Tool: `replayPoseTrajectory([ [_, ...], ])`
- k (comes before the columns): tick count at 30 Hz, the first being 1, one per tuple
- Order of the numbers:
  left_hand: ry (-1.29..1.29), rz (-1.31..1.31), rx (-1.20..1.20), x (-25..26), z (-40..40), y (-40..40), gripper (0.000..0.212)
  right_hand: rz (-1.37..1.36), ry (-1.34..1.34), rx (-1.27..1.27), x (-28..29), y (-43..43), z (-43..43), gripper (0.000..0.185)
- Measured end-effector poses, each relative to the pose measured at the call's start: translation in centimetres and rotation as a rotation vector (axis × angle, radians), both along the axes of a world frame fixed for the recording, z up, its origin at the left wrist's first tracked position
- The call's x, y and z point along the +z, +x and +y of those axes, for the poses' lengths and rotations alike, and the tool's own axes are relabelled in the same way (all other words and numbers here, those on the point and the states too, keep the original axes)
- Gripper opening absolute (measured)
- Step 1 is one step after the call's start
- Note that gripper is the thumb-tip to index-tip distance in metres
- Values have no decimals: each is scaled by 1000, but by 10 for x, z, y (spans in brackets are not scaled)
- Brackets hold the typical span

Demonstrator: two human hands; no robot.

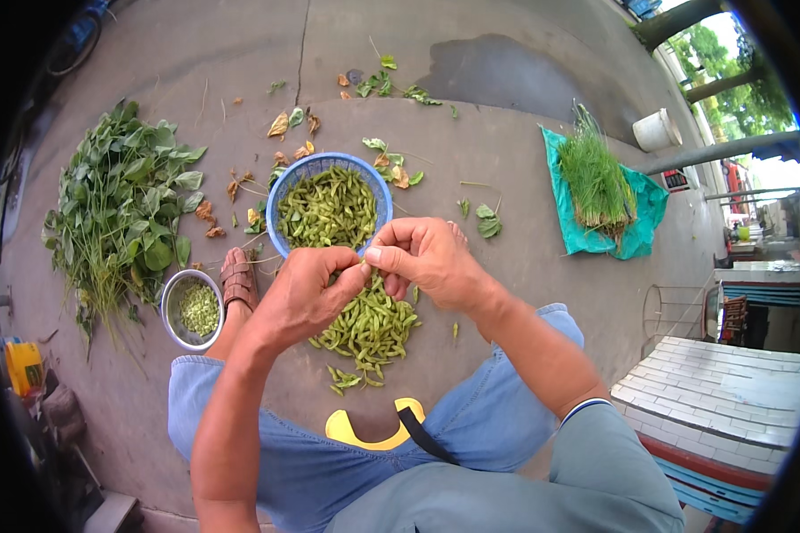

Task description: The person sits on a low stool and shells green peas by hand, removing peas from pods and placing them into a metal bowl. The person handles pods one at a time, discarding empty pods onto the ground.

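Note:
My left hand (317, 290) and my right hand (427, 260) meet fingertip to fingertip over the near rim of a blue plastic basket (275, 220). Between the fingertips is a small green piece, likely a bean pod, mostly hidden by thumbs and fingers. Green bean pods (327, 206) fill much of the basket. Below my hands, a heap of more green pods (367, 330) lies on the concrete ground, partly covered by my left hand. Left of my left hand, beside my sandaled foot, stands a metal bowl (167, 310) with shelled green beans (200, 310) in it.
A pile of leafy bean plants (133, 193) lies at the left. Fallen leaves (387, 166) are scattered around the basket. At the right, thin green stalks (593, 173) rest on a teal plastic sheet (650, 200), with a white bucket (657, 130) beyond. A white tiled surface (713, 393) stands at the lower right.

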State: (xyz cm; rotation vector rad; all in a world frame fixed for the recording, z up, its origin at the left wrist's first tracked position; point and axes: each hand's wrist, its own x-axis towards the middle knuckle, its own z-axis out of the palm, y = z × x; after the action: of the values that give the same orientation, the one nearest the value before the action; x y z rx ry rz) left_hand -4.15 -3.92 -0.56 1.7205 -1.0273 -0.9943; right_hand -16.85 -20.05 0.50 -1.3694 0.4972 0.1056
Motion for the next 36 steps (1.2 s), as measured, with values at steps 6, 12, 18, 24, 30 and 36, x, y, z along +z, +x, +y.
replayPoseTrajectory([
  [6,2,-183,49,19,-3,4,19,23,-182,0,4,6,8,21],
  [12,-69,84,274,6,-2,15,20,-49,119,-110,2,15,14,19],
  [18,-205,334,599,12,20,37,23,86,-254,131,-36,11,4,19],
  [24,-47,474,638,0,92,101,21,287,-637,678,-133,-20,-18,14],
  [30,348,350,638,-121,191,161,20,307,-812,605,-211,-30,-26,16],
  [36,662,77,723,-272,265,156,14,132,-1152,293,-261,22,-36,8],
])
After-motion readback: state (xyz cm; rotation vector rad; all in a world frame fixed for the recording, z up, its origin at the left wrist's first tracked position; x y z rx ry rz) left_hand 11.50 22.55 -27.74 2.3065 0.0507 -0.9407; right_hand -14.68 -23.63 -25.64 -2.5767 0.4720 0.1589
